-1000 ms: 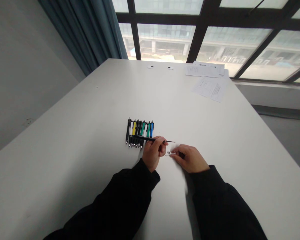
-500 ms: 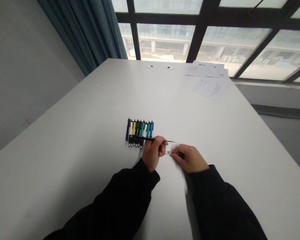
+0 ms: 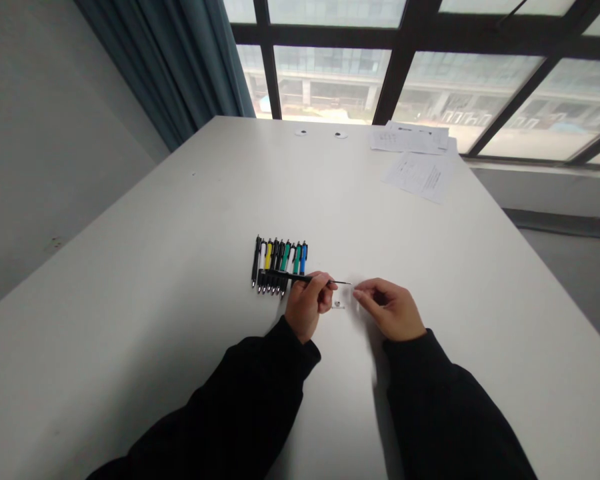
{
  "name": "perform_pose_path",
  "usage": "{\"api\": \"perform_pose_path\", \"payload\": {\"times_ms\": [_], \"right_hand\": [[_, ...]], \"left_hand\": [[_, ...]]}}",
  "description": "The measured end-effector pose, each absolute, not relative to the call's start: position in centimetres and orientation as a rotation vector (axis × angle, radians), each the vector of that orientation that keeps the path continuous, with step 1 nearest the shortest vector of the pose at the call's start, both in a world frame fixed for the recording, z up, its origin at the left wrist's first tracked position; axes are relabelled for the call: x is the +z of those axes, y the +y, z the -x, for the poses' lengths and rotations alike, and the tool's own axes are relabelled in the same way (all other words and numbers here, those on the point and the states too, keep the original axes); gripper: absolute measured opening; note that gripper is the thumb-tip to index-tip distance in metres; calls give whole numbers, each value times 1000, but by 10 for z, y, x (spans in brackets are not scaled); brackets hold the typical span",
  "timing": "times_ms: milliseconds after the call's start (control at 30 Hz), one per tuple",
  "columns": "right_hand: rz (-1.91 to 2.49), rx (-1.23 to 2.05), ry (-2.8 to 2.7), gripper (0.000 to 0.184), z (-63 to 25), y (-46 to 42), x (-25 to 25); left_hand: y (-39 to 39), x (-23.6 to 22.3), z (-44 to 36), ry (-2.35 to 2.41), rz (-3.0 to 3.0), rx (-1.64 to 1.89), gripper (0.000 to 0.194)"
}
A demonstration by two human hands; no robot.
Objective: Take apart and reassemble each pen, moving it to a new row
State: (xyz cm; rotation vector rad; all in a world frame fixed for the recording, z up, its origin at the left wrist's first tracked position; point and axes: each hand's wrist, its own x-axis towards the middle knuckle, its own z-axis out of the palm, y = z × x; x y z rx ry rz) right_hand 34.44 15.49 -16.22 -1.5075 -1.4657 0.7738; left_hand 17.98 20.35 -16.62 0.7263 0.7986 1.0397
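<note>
Here on the white table (image 3: 130, 320), sheets of paper (image 3: 419, 176) lie off at the far end, while a tight row of colourful retractable pens (image 3: 280, 265) sits right by the left hand (image 3: 306, 305), handy for reaching. Its fingers (image 3: 325, 295) are clenched on a slim black pointed tool (image 3: 300, 277), pinched pen-style to steady the fine tip, which reaches out just past a tiny white piece (image 3: 337, 305) lying on the tabletop. The right hand (image 3: 390, 310) hovers just beside that piece, fingers loosely open, gripping nothing.
</note>
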Motion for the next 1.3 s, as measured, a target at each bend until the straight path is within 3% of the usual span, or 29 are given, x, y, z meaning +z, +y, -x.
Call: {"api": "perform_pose_path", "payload": {"times_ms": [167, 633, 867, 1067, 1300], "right_hand": [[1283, 994, -1261, 26, -342, 154, -158], [1333, 939, -1214, 19, -336, 153, -155], [1260, 909, -1025, 19, -373, 157, -170], [1422, 1136, -1468, 18, -376, 154, -163], [1535, 1000, -1826, 14, -365, 152, -158]], "left_hand": [[202, -166, -180, 786, -798, 993, 32], [201, -169, -179, 813, -901, 889, 37], [206, -165, -173, 791, -720, 1118, 36], [209, -157, -170, 754, -574, 1208, 35], [208, -158, -172, 729, -582, 1189, 33]]}}
